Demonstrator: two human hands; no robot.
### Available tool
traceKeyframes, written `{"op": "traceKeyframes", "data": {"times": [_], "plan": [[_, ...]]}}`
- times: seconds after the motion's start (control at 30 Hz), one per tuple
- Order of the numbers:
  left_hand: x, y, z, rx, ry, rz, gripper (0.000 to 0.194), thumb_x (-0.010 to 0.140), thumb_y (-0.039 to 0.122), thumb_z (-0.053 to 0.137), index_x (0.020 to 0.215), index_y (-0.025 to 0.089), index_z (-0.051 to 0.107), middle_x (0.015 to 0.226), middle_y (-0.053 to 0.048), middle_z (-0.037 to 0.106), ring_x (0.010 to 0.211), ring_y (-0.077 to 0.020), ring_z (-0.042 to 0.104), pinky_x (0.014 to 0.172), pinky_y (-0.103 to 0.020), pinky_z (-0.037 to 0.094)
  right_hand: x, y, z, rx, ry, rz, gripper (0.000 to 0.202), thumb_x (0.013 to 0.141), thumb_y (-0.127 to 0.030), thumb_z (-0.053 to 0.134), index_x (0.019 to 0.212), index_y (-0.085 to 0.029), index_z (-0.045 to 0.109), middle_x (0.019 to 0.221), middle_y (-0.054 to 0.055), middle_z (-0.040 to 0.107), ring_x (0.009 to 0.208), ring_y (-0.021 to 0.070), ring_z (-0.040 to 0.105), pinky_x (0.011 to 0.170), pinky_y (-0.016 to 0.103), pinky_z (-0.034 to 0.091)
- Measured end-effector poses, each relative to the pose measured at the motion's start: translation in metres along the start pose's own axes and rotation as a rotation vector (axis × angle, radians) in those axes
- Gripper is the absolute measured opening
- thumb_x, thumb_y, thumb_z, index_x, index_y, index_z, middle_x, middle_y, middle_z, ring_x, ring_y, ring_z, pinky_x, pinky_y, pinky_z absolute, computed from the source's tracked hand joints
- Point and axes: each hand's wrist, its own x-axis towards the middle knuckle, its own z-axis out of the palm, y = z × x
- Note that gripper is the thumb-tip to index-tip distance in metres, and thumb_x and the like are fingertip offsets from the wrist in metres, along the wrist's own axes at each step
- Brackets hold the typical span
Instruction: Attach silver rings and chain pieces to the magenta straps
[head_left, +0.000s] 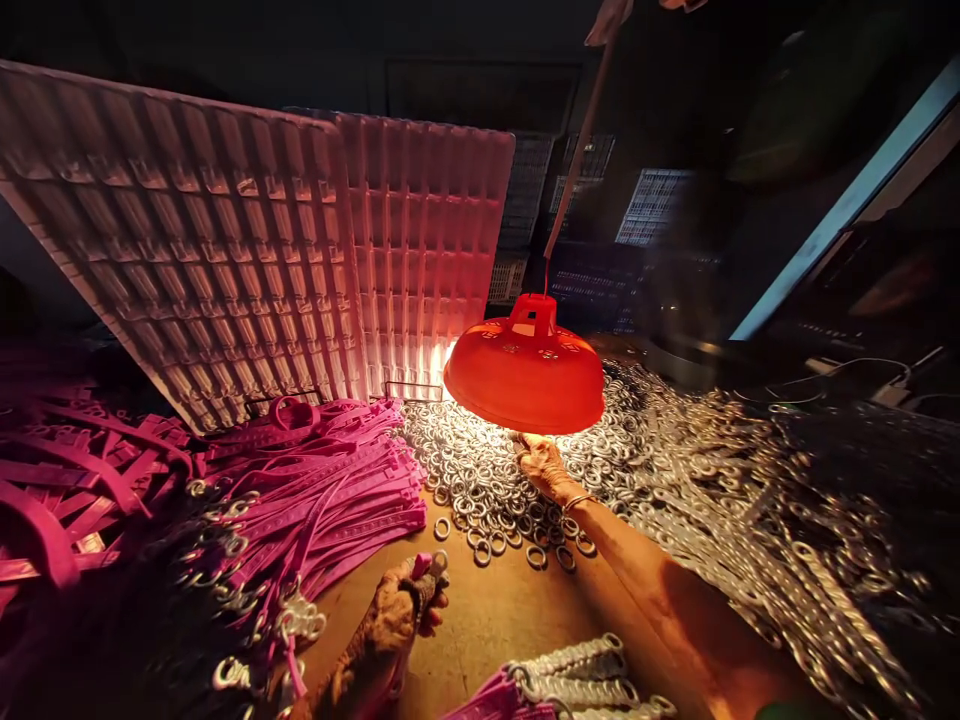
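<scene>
A: Two hands, listed. Left hand (401,610): closed around the end of a pink plastic strap (420,566) with a metal ring at its tip, lifted off the brown table (487,630).

B: Right hand (538,462)?

A: Fingers spread down into the heap of silver metal rings (480,480), directly beneath the orange lamp shade (525,370). Bundled pink straps (337,490) lie just beyond the left hand.

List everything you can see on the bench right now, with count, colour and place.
lamp: one, orange-red shade, hanging low over centre
metal rings: a heap, too many to count, silver, under the lamp
metal parts: a large pile, silver, right side
pink straps: many, magenta, left and centre-left
moulded trays: two, pale, leaning at the back left
finished straps: a few, pink with silver ends, bottom centre
bench top: one, brown, bare patch near centre
left hand: fingers closed on a pink strap end with a ring
right hand: in the rings, bangle on wrist
</scene>
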Motion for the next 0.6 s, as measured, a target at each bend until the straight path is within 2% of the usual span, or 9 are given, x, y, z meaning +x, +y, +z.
{"op": "traceKeyframes", "data": {"times": [0.1,0.2,0.33,0.4,0.47,0.6], "plan": [[0.003,0.005,0.009,0.013,-0.03,0.03,0.054,0.063,0.061,0.062,0.094,0.017,0.058,0.072,-0.005,0.066,0.053,-0.0123,0.05,0.052,-0.025,0.038,-0.034,-0.01,-0.009,0.16,-0.047,0.038,0.028,0.08,-0.029,0.044,0.09,-0.014,0.065,0.082,0.009,0.066,0.075,0.0189,0.059,0.071,0.031,0.048],[0.008,0.01,0.016,0.135,-0.075,0.071,0.041,0.069,0.055,0.059,0.079,0.016,0.056,0.058,-0.001,0.059,0.044,-0.0071,0.037,0.044,-0.021,0.027,-0.073,-0.027,-0.013,0.309,-0.132,0.075,0.028,0.08,-0.034,0.049,0.089,-0.014,0.066,0.082,0.008,0.067,0.072,0.0166,0.06,0.065,0.027,0.048],[0.009,0.009,0.022,0.223,-0.188,0.228,0.034,0.074,0.048,0.054,0.073,0.014,0.055,0.062,-0.003,0.059,0.048,-0.0081,0.04,0.044,-0.021,0.029,-0.115,-0.058,-0.018,0.535,-0.263,0.108,0.025,0.078,-0.035,0.058,0.091,-0.015,0.066,0.077,0.004,0.064,0.06,0.0112,0.052,0.049,0.021,0.039],[0.006,0.009,0.025,0.259,-0.183,0.253,0.033,0.076,0.046,0.052,0.077,0.013,0.056,0.062,-0.003,0.058,0.047,-0.008,0.04,0.045,-0.021,0.03,-0.128,-0.075,-0.02,0.611,-0.306,0.101,0.025,0.076,-0.035,0.061,0.089,-0.014,0.065,0.074,0.003,0.061,0.058,0.01,0.049,0.047,0.02,0.036],[0.002,0.011,0.027,0.299,-0.163,0.249,0.032,0.078,0.044,0.051,0.086,0.013,0.057,0.061,-0.001,0.057,0.044,-0.0069,0.037,0.044,-0.021,0.028,-0.134,-0.088,-0.021,0.685,-0.345,0.106,0.025,0.072,-0.033,0.064,0.087,-0.013,0.064,0.074,0.003,0.06,0.06,0.0106,0.05,0.05,0.021,0.039],[-0.004,0.01,0.03,0.317,-0.207,0.277,0.032,0.082,0.042,0.05,0.093,0.014,0.06,0.063,-0.001,0.057,0.048,-0.008,0.041,0.046,-0.021,0.029,-0.137,-0.102,-0.021,0.732,-0.466,0.163,0.027,0.068,-0.028,0.066,0.089,-0.011,0.062,0.072,0.002,0.06,0.063,0.0119,0.054,0.055,0.024,0.044]]}}
